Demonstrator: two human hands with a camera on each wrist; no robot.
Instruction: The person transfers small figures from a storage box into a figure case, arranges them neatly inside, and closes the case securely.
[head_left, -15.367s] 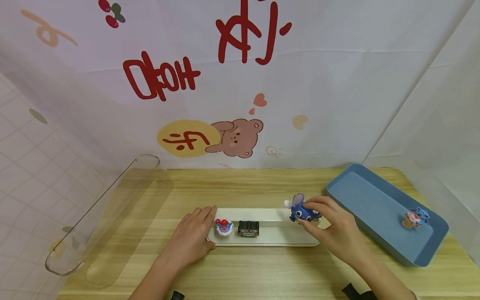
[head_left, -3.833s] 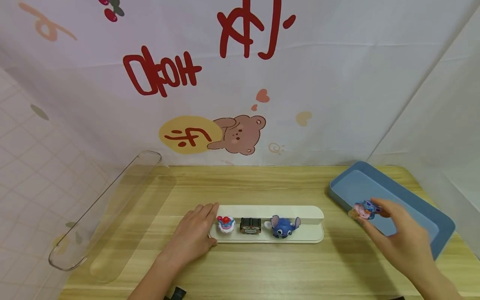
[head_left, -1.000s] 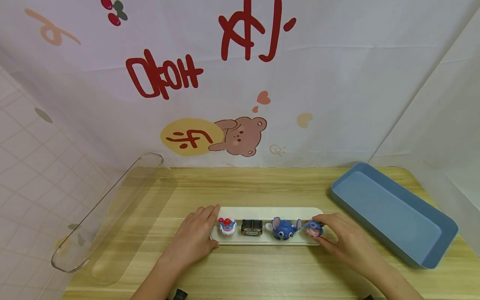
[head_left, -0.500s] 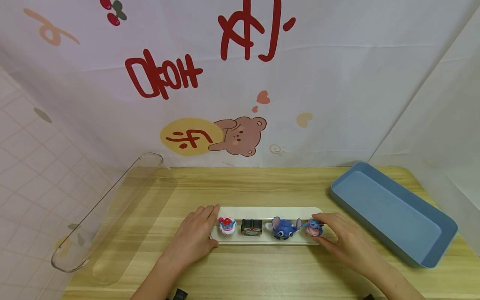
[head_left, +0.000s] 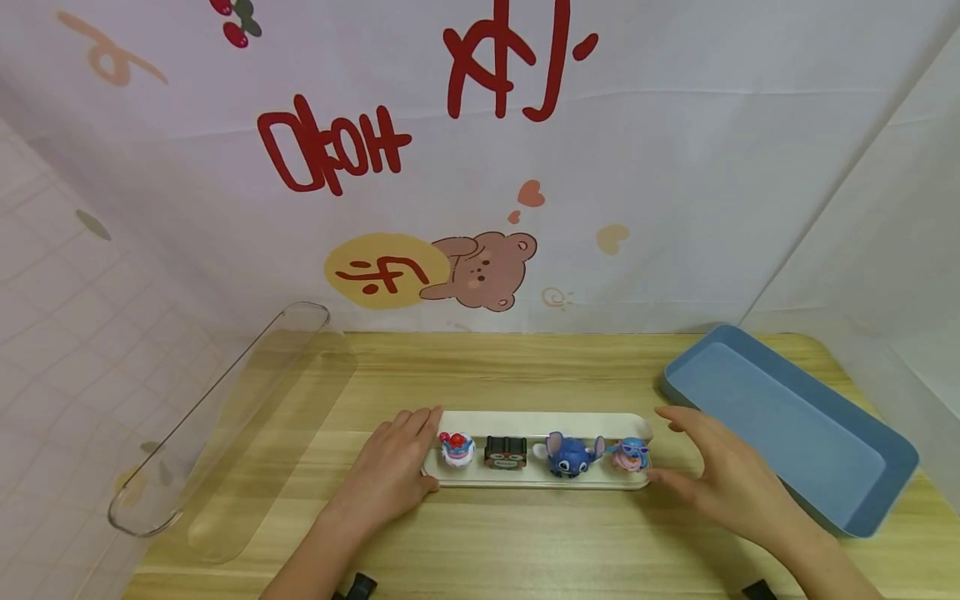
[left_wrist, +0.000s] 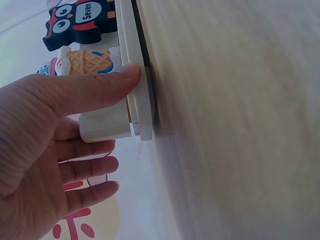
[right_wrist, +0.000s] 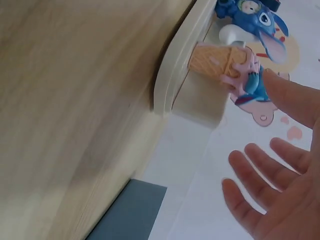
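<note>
A long white stand (head_left: 540,423) holds a row of figures: a white, red-topped one (head_left: 457,450), a dark one (head_left: 506,452) lettered "Seven" in the left wrist view, a blue big-eared one (head_left: 572,455) and a pink-and-blue one (head_left: 630,454) with an ice-cream cone body (right_wrist: 212,60). My left hand (head_left: 390,467) grips the stand's left end, its thumb on the front edge. At the right end, my right hand (head_left: 731,479) stands with thumb and fingers spread beside the cone figure, holding nothing.
A blue tray (head_left: 787,425) with nothing in it lies slanted at the right. A clear cover (head_left: 262,442) lies slanted on the wooden table (head_left: 487,542) at the left. Behind hangs a white printed cloth (head_left: 675,167).
The cone figure, in the blue tray at first, now stands at the stand's right end. My right hand has let it go and drawn back right; the blue big-eared figure was set down earlier.
</note>
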